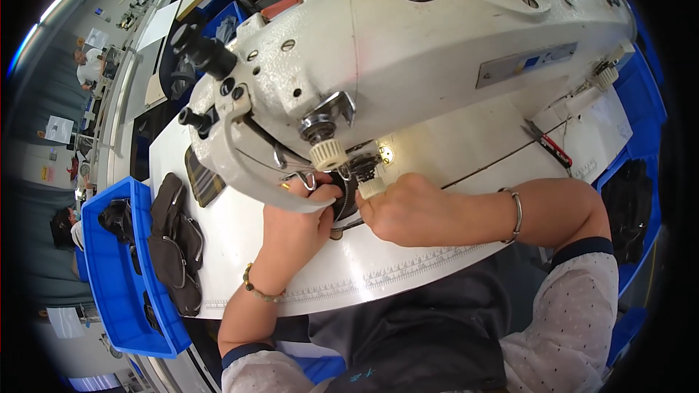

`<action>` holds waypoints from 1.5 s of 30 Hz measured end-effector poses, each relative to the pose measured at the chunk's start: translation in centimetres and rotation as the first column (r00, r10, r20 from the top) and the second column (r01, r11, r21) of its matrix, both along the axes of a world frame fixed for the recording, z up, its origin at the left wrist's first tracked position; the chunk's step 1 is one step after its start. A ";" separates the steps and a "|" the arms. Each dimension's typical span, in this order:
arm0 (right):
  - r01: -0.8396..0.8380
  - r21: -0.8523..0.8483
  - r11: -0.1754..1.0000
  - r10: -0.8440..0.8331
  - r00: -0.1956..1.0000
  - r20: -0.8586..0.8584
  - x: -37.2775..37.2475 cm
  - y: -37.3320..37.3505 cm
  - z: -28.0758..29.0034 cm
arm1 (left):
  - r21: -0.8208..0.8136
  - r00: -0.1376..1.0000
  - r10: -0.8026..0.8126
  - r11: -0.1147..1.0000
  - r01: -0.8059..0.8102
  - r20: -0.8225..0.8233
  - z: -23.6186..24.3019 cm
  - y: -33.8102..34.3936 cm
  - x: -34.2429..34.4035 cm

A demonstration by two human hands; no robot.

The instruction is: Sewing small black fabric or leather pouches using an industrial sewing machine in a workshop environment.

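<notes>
A white sewing machine (429, 51) fills the upper middle, its head over a white table (408, 266). Below its needle area lies a dark piece with a zipper (344, 200), mostly covered by my hands. My left hand (298, 222) grips it from the left, fingers bent and thumb pressed near the zipper teeth. From the right, my right hand (404, 211) is closed at the piece's other edge, next to the white knurled knob (372, 188). Its fingertips are partly hidden behind the hand and machine parts. The needle cannot be made out.
Dark zippered pouches (175, 247) lie at the table's left edge, beside a blue bin (135, 276) holding dark pieces. A plaid piece (204, 178) lies nearby. Red-handled snips (550, 147) rest right of the machine head. Another blue bin (644, 113) stands at the far right.
</notes>
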State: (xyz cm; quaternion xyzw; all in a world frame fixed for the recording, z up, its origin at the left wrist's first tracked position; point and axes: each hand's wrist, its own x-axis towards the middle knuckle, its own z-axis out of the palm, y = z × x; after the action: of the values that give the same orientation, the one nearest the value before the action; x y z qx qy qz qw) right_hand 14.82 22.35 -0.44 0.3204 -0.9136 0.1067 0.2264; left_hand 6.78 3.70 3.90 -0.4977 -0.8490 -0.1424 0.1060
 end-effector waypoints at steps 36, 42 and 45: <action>-0.120 -0.078 0.990 0.128 0.986 0.109 0.5 -0.5 0.2 | -0.047 0.996 -0.064 0.997 0.061 -0.055 -0.2 -0.2 1.9; -0.109 -0.059 0.992 0.114 0.989 0.092 0.3 -0.6 0.1 | -0.069 0.996 -0.064 0.996 0.059 -0.070 -0.1 -0.1 2.0; -0.086 -0.033 0.996 0.089 0.991 0.102 0.1 -0.8 -0.3 | -0.062 0.999 -0.041 0.997 0.040 -0.020 -0.6 -0.3 1.6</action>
State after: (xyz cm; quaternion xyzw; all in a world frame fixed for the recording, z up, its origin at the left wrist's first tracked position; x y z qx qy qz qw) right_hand 14.90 21.55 -0.74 0.3509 -0.9077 0.1458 0.1783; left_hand 8.39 3.40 3.31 -0.5193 -0.8416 -0.1127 0.0967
